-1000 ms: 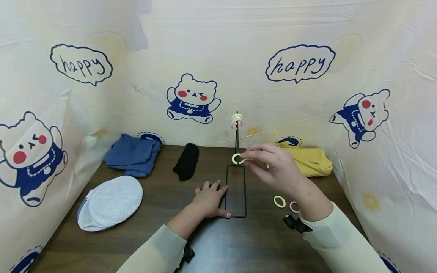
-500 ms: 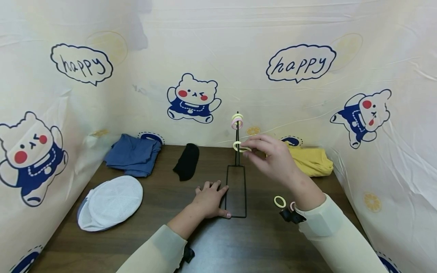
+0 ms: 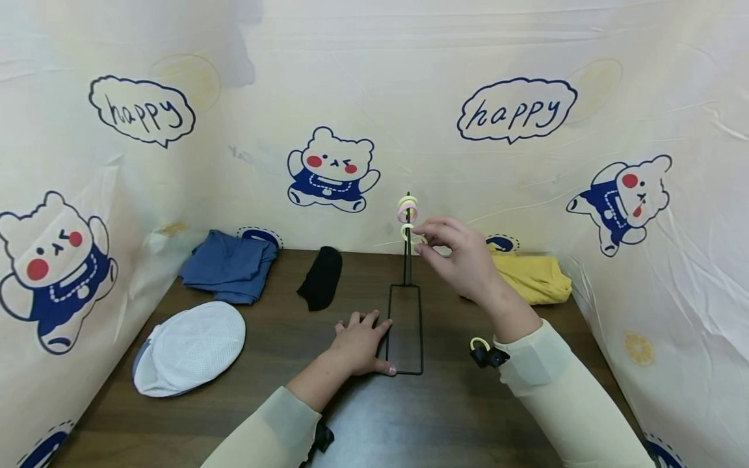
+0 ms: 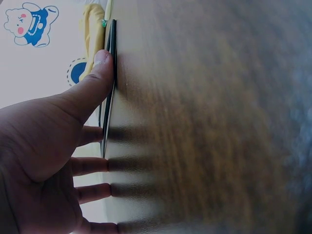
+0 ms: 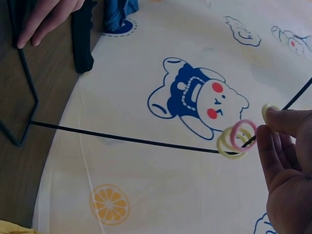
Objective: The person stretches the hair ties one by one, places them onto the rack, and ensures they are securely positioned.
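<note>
My right hand point(image 3: 462, 257) pinches a pale yellow ring point(image 3: 407, 231) at the upright black wire rack point(image 3: 407, 266). In the right wrist view the rack's thin arm point(image 5: 298, 93) runs up to the yellow ring point(image 5: 267, 113); fingers cover where they meet. Farther along that arm hang a pink ring point(image 5: 234, 132) and yellow rings point(image 5: 223, 144). My left hand point(image 3: 358, 344) rests with spread fingers on the table, its thumb point(image 4: 100, 73) and index finger touching the rack's rectangular base point(image 3: 421, 331).
Another yellow ring point(image 3: 478, 340) lies on the table point(image 3: 374, 429), partly behind the right wrist camera point(image 3: 490, 356). A white cap point(image 3: 193, 348), folded blue cloth point(image 3: 229, 265), black sock point(image 3: 320, 278) and yellow cloth point(image 3: 532, 276) lie around the rack. A printed curtain point(image 3: 409, 65) stands behind.
My right hand has raised the yellow ring along the rack, from near its base to just below the hanging rings. The right forearm now covers the pink ring on the table. My left hand stays put.
</note>
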The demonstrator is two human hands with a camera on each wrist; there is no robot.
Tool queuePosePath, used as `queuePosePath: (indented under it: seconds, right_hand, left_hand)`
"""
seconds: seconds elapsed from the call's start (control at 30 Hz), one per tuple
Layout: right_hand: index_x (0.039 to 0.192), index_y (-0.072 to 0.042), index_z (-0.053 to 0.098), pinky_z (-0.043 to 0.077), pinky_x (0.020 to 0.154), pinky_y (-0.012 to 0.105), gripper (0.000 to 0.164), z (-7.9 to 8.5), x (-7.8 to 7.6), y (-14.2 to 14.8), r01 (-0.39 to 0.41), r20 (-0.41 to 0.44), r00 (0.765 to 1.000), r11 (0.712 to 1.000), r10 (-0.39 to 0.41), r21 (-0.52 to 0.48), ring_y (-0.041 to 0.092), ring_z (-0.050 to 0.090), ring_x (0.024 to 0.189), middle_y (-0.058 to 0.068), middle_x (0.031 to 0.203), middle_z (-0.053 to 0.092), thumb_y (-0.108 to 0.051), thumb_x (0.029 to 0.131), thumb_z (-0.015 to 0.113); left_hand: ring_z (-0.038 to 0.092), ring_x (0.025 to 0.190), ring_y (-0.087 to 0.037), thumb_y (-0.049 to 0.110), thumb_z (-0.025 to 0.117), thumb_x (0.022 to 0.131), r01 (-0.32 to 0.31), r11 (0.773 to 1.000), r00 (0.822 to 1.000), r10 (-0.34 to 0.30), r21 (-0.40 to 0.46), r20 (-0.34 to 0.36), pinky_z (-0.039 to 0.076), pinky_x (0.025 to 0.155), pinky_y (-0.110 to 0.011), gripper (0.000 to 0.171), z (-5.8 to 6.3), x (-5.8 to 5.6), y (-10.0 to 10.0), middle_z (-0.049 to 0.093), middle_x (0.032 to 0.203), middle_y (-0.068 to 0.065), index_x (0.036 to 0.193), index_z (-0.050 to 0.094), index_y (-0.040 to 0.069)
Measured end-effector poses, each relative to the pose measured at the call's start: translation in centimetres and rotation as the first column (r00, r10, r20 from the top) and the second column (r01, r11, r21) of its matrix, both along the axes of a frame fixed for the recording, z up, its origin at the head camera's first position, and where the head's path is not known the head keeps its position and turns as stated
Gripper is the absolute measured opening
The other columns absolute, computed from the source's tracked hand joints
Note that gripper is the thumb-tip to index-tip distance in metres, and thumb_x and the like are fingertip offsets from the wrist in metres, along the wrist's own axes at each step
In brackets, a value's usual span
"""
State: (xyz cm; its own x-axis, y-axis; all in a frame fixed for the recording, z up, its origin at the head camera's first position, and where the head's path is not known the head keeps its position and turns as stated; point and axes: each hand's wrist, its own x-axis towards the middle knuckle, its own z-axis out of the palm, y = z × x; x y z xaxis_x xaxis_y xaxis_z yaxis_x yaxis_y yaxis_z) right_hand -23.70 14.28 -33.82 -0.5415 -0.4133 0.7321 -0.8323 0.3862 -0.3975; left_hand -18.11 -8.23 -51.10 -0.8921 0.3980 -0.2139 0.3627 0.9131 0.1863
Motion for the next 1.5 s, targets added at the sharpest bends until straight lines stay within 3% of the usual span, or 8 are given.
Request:
queuePosePath:
  seconds: [0.3, 0.67, 1.23, 1.5]
  right_hand:
    - [0.115, 0.0, 0.075, 0.06, 0.082, 0.033, 0.027, -0.4, -1.9, -0.4, 0.073, 0.041, 0.997, 0.997, -0.072, -0.023, 0.02, 0.07, 0.091, 0.01, 0.116, 0.069, 0.003, 0.088, 0.08]
    - [0.119, -0.002, 0.073, 0.059, 0.085, 0.034, 0.028, -1.0, -2.9, -0.6, 0.131, 0.105, 0.986, 0.99, -0.126, -0.043, 0.019, 0.069, 0.094, 0.008, 0.119, 0.066, 0.0, 0.091, 0.078]
    - [0.113, 0.0, 0.075, 0.06, 0.08, 0.036, 0.027, -2.0, -1.7, 1.0, 0.075, 0.01, 0.997, 0.995, -0.074, -0.065, 0.02, 0.071, 0.086, 0.01, 0.111, 0.071, 0.002, 0.087, 0.081]
    - [0.113, -0.004, 0.076, 0.059, 0.078, 0.035, 0.029, -2.8, -0.5, 2.2, 0.094, 0.007, 0.996, 0.994, -0.094, -0.052, 0.019, 0.071, 0.086, 0.006, 0.108, 0.072, 0.004, 0.085, 0.082]
  left_hand:
    - [0.034, 0.144, -0.044, 0.079, 0.073, 0.076, 0.007, 1.0, 1.0, -0.007, 0.001, -0.012, 0.031, 0.106, -0.076, 0.106, 0.0, 0.0, 0.0, 0.032, 0.167, -0.012, 0.162, 0.04, 0.027]
    - [0.034, 0.145, -0.044, 0.078, 0.073, 0.076, 0.007, 1.0, 1.0, -0.007, 0.003, -0.007, 0.03, 0.107, -0.075, 0.105, 0.2, 0.2, 0.1, 0.032, 0.167, -0.012, 0.162, 0.041, 0.026]
    - [0.033, 0.145, -0.044, 0.079, 0.073, 0.076, 0.007, 1.0, 1.0, -0.007, 0.0, -0.003, 0.031, 0.106, -0.076, 0.106, 0.1, -0.2, 0.0, 0.032, 0.167, -0.012, 0.162, 0.04, 0.027]
    - [0.033, 0.145, -0.043, 0.079, 0.073, 0.075, 0.001, 1.0, 1.0, -0.001, -0.001, 0.006, 0.03, 0.107, -0.075, 0.106, 0.1, -0.1, 0.0, 0.031, 0.167, -0.011, 0.162, 0.04, 0.028]
